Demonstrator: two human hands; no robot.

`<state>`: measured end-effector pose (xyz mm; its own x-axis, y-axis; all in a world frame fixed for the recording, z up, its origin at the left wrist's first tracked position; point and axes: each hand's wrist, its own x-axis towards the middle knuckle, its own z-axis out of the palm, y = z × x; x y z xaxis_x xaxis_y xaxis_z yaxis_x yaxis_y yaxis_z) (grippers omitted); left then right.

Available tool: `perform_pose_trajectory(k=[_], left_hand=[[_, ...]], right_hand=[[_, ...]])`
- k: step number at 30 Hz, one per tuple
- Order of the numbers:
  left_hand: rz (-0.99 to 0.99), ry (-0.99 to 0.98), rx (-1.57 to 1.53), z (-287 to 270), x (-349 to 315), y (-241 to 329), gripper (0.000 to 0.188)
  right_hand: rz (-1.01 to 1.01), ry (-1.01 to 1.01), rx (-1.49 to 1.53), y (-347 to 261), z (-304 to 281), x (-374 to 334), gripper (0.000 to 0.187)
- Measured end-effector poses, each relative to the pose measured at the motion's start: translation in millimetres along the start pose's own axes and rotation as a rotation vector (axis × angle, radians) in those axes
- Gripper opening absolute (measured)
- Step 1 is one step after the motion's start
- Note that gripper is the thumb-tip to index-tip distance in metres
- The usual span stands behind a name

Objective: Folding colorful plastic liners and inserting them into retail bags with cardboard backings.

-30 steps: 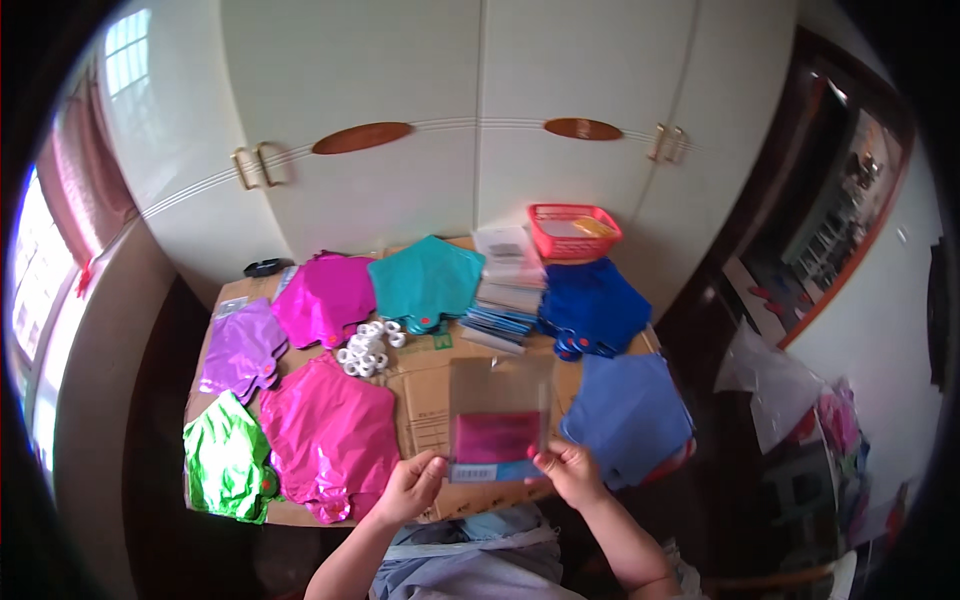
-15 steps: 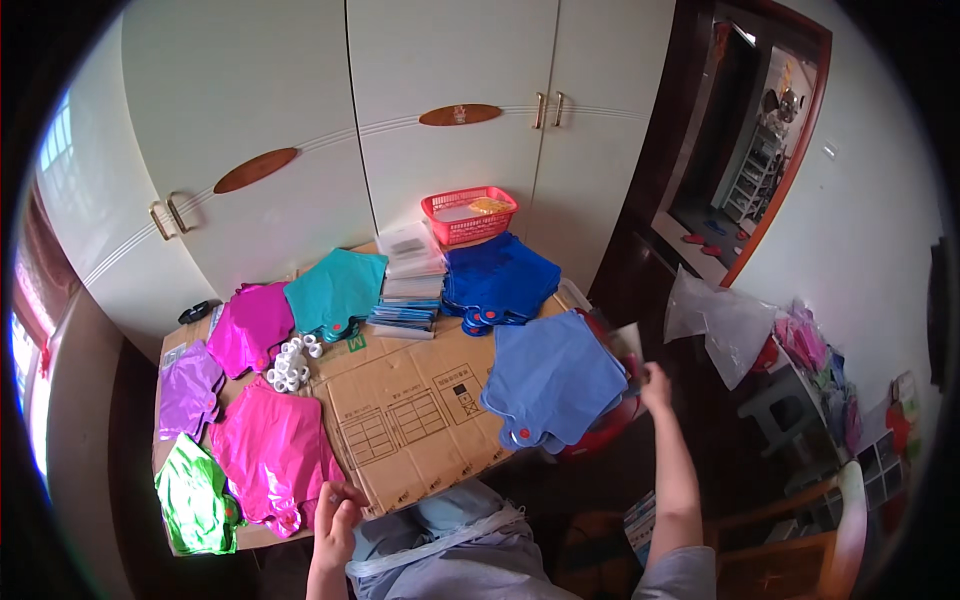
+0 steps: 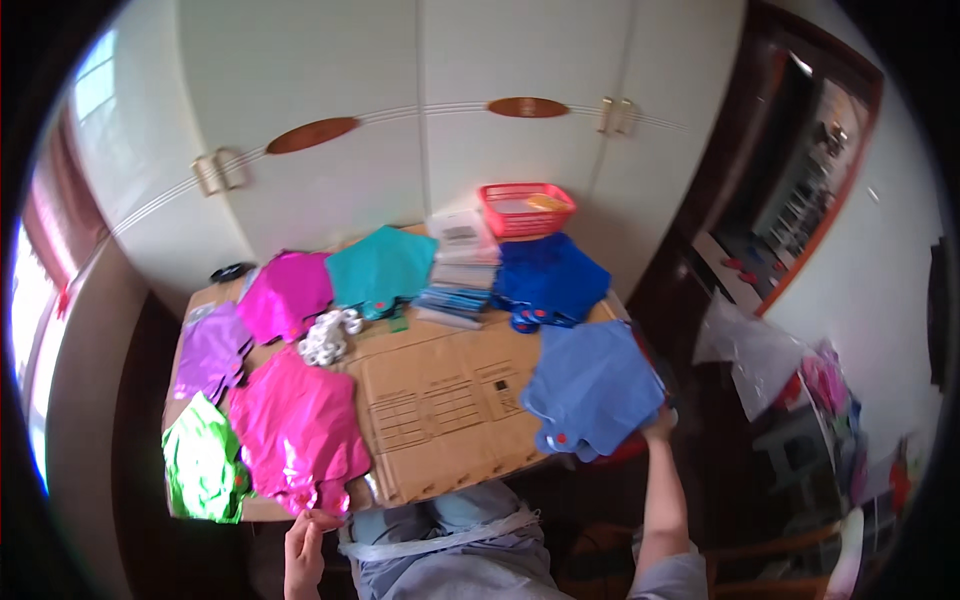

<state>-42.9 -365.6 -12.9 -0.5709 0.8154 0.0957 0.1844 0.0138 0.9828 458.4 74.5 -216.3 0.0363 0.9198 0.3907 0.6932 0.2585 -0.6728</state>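
Note:
My left hand (image 3: 304,550) is at the table's front edge, fingers curled together, fingertips by the lower tip of a pink stack (image 3: 300,430) of flat, shiny foil pieces like uninflated star balloons. Whether they pinch a piece I cannot make out. My right hand (image 3: 659,424) reaches to the right edge of a pale blue stack (image 3: 595,385) of similar pieces; its fingers are blurred and partly hidden. More stacks lie around: light green (image 3: 203,460), purple (image 3: 212,350), magenta (image 3: 287,295), teal (image 3: 382,265) and dark blue (image 3: 553,278). Small white rolls (image 3: 324,340) lie beside the pink stack.
Cardboard (image 3: 440,410) covers the table. Flat clear-and-blue packets (image 3: 455,298) and a red plastic basket (image 3: 526,212) stand at the back, before white cupboards (image 3: 320,60). A clear plastic bag (image 3: 745,350) and a grey stool (image 3: 790,450) are right of the table.
My view has swung left, so the table appears shifted right. My left hand has moved to the pink stack's lower tip. My right hand has come in against the pale blue stack's edge.

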Motion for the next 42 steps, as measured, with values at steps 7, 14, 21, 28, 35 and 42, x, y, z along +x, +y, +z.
perform_pose_trajectory(k=[7,14,21,28,35,42], left_hand=[[-0.339,0.321,0.31,-87,-58,-86,0.011],[-0.837,0.714,0.545,-158,-176,-293,0.018],[-1.247,0.824,0.611,-151,-238,-338,0.028],[-1.118,0.932,-0.488,-168,-201,-337,0.052],[-0.971,0.919,-0.748,-177,-159,-304,0.047],[-0.121,1.335,0.78,-174,-74,-184,0.024]], right_hand=[[0.039,0.591,0.066,-96,-71,-45,0.028],[-0.522,-0.107,0.403,-344,-5,-138,0.021],[-1.083,-0.825,0.533,-534,79,-185,0.03],[-1.329,-0.795,0.299,-594,164,-216,0.04],[-1.098,-0.906,0.353,-580,187,-222,0.022],[-0.518,-1.144,0.56,-580,191,-213,0.017]])
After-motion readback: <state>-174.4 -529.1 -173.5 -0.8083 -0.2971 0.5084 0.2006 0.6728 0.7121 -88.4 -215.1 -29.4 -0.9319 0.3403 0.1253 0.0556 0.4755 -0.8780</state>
